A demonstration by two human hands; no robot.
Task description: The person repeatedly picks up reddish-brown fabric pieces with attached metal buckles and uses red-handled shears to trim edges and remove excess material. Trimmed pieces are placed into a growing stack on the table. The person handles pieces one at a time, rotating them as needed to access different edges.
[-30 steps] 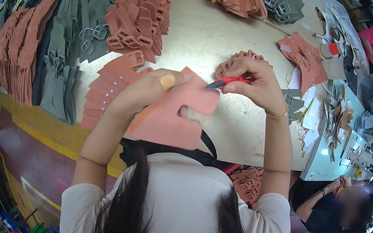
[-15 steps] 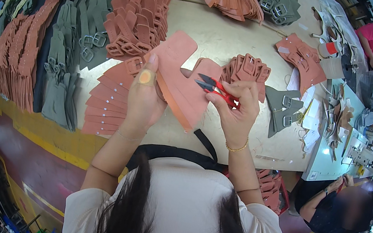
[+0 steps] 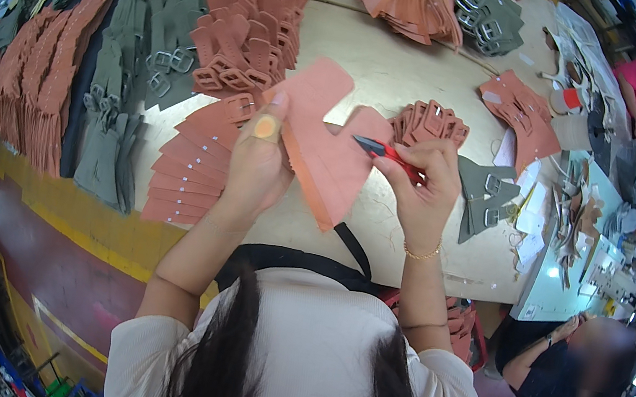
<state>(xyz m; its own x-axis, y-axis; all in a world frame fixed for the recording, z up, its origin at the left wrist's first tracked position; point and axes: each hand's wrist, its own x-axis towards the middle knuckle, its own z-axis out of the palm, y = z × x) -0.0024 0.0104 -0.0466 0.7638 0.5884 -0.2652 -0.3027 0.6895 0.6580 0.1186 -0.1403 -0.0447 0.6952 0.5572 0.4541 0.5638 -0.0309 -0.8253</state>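
Head view: pink panel [image 3: 325, 149] raised above table [image 3: 451, 264].
Left hand [image 3: 261, 161]: my fingers grasp its left edge.
Right hand [image 3: 433, 183]: my fingers grip red snips [image 3: 393, 157].
Blades [image 3: 367, 145]: I should avoid gouging.

White ribbed top [image 3: 311, 333], short sleeves [image 3: 148, 351], gold-coloured right-wrist bracelet [image 3: 421, 254], tan left-thumb band [image 3: 266, 128]
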